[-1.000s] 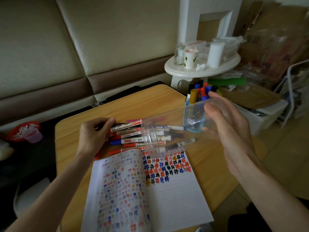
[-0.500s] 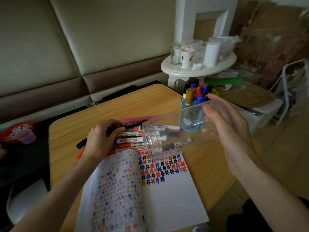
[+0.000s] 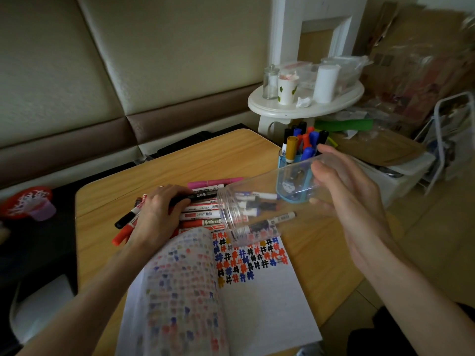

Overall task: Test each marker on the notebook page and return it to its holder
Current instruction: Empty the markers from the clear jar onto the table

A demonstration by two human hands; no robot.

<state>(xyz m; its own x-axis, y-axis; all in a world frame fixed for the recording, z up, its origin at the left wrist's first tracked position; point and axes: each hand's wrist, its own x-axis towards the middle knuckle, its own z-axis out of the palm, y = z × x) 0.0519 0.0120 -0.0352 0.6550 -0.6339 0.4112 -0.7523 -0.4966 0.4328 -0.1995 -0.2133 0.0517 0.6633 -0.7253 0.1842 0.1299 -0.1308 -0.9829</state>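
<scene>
Notebook [image 3: 257, 299] open on desk [image 3: 205, 160], left hand [image 3: 156, 214] gripping marker [image 3: 200, 196] at 11 o'clock, right hand [image 3: 344, 191] holding tilted jar [image 3: 246, 204] at 1 o'clock.

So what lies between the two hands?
Head view: loose markers on the table, one black marker gripped by the left hand, and a clear jar tipped sideways, its base held by the right hand.

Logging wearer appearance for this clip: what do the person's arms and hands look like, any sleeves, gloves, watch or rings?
No gloves on the left hand or right hand, and no sleeves on either forearm in view. Neither wrist shows a watch or band. A small glint on one of the left fingers may be a ring; too small to tell.
</scene>
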